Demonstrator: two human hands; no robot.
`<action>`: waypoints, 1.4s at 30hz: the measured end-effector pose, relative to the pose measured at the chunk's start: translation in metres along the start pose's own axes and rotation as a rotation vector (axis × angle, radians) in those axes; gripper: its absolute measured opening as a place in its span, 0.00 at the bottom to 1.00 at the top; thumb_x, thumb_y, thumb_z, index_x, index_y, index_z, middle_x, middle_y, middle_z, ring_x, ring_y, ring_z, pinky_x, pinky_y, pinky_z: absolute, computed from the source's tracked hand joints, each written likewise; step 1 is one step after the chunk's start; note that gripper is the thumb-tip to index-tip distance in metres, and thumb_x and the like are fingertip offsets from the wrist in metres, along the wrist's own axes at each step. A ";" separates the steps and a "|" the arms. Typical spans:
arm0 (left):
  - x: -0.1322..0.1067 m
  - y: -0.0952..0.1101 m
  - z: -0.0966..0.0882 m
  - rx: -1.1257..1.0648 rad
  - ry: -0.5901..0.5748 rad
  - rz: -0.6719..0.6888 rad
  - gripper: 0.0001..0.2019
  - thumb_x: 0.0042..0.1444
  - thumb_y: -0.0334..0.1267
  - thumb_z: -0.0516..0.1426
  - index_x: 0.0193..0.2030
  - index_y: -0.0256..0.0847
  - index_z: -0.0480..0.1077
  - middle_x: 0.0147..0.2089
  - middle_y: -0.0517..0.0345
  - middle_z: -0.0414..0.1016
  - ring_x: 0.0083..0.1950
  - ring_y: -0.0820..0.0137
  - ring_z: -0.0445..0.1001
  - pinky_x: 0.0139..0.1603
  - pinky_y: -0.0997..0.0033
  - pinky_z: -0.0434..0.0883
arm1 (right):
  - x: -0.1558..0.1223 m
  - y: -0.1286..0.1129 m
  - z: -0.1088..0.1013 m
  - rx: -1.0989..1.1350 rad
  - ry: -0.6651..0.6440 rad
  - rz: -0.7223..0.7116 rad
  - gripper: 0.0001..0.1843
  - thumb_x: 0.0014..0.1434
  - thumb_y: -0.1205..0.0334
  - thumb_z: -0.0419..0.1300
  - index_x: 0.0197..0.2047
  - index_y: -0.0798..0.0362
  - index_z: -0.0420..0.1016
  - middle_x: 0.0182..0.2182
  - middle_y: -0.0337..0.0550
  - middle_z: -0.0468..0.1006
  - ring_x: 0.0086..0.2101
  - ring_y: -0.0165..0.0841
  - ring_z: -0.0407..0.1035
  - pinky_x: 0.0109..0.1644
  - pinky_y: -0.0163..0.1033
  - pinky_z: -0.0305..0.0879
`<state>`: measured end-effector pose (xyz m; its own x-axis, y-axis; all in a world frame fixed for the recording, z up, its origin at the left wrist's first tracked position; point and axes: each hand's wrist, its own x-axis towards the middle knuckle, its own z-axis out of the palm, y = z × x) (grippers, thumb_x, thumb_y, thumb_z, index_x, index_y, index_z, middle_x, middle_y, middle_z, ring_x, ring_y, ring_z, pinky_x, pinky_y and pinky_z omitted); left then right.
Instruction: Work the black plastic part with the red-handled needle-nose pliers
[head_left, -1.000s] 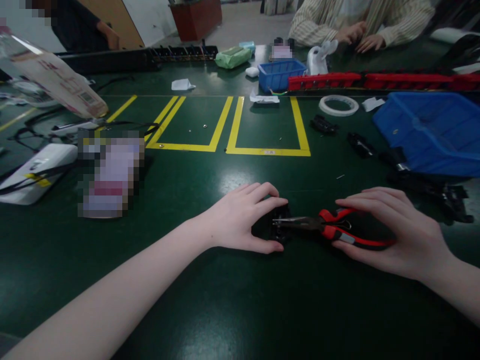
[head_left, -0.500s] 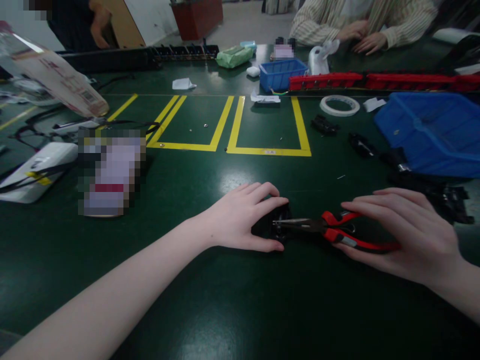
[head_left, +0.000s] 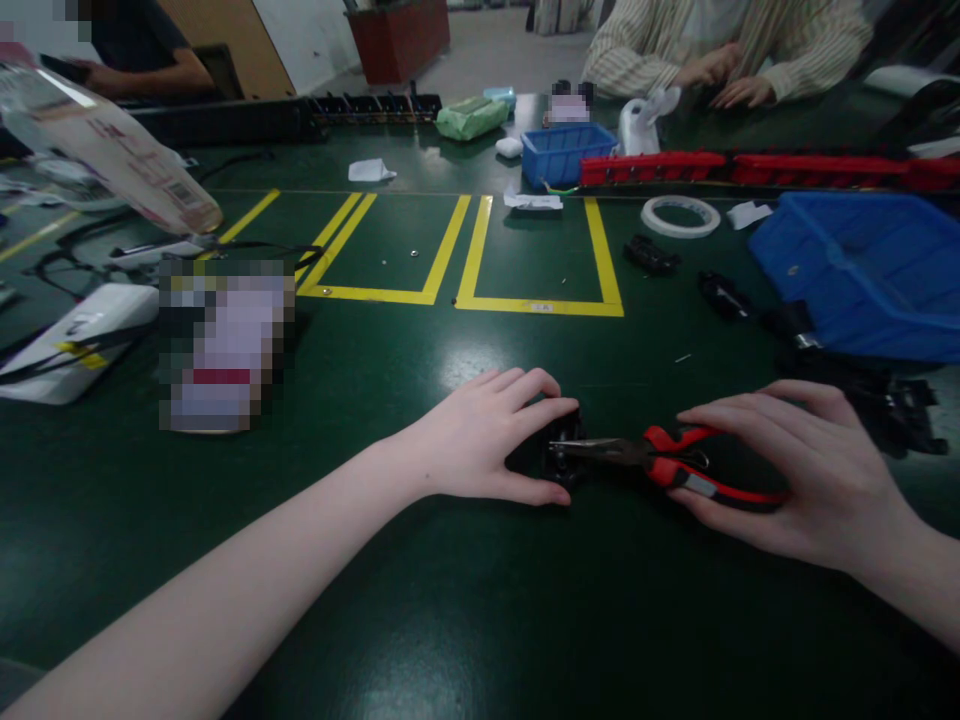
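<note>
Pliers (head_left: 660, 470) gripped by their handles in the right hand (head_left: 825, 470), nose at the small black part (head_left: 564, 472) that the left hand (head_left: 480, 440) pinches thumb-to-finger on the counter (head_left: 420, 600); we judge a crooked pull could slip the nose and skid the part.

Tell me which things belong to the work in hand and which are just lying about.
In the work:
red-handled pliers, in the right hand
small black part, held by the left hand

Probably just lying about:
white tape roll
green packet
paper scrap
</note>
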<state>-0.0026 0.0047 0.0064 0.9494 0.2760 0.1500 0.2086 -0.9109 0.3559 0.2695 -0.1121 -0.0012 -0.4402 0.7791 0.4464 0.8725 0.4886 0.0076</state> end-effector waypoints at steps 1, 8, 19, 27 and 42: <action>0.000 0.000 0.000 -0.001 0.000 -0.002 0.37 0.54 0.60 0.57 0.61 0.33 0.63 0.55 0.44 0.67 0.52 0.59 0.69 0.50 0.61 0.68 | 0.000 0.000 0.000 0.016 -0.013 0.009 0.24 0.52 0.49 0.61 0.51 0.48 0.64 0.36 0.46 0.78 0.33 0.44 0.74 0.41 0.54 0.63; 0.000 -0.001 -0.001 -0.005 0.000 -0.008 0.37 0.53 0.60 0.58 0.61 0.33 0.62 0.55 0.44 0.67 0.52 0.59 0.69 0.51 0.61 0.68 | 0.000 -0.001 0.002 0.121 -0.051 0.076 0.22 0.52 0.49 0.61 0.49 0.45 0.67 0.35 0.42 0.77 0.30 0.40 0.72 0.33 0.48 0.66; 0.000 0.000 0.001 -0.016 0.004 -0.022 0.37 0.53 0.59 0.59 0.61 0.34 0.63 0.55 0.45 0.67 0.52 0.60 0.68 0.51 0.62 0.67 | 0.000 -0.001 0.003 0.090 -0.019 0.060 0.27 0.53 0.50 0.61 0.55 0.46 0.62 0.41 0.47 0.76 0.39 0.45 0.72 0.40 0.51 0.69; 0.000 0.003 -0.003 0.036 0.021 -0.075 0.36 0.54 0.60 0.57 0.61 0.34 0.64 0.55 0.46 0.68 0.51 0.59 0.68 0.50 0.61 0.65 | -0.007 0.011 -0.002 0.255 0.113 0.214 0.24 0.58 0.44 0.56 0.55 0.43 0.68 0.43 0.46 0.76 0.38 0.42 0.74 0.37 0.46 0.70; -0.004 0.002 -0.001 0.131 0.177 -0.149 0.26 0.67 0.46 0.37 0.54 0.36 0.71 0.48 0.48 0.71 0.44 0.61 0.70 0.44 0.59 0.59 | -0.004 0.024 -0.002 0.214 0.176 0.501 0.22 0.65 0.55 0.44 0.40 0.51 0.79 0.39 0.44 0.81 0.38 0.37 0.75 0.38 0.42 0.70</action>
<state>-0.0061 0.0019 0.0075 0.8524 0.4488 0.2682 0.3825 -0.8850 0.2654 0.2924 -0.1041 -0.0009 0.0740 0.8679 0.4912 0.8952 0.1592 -0.4162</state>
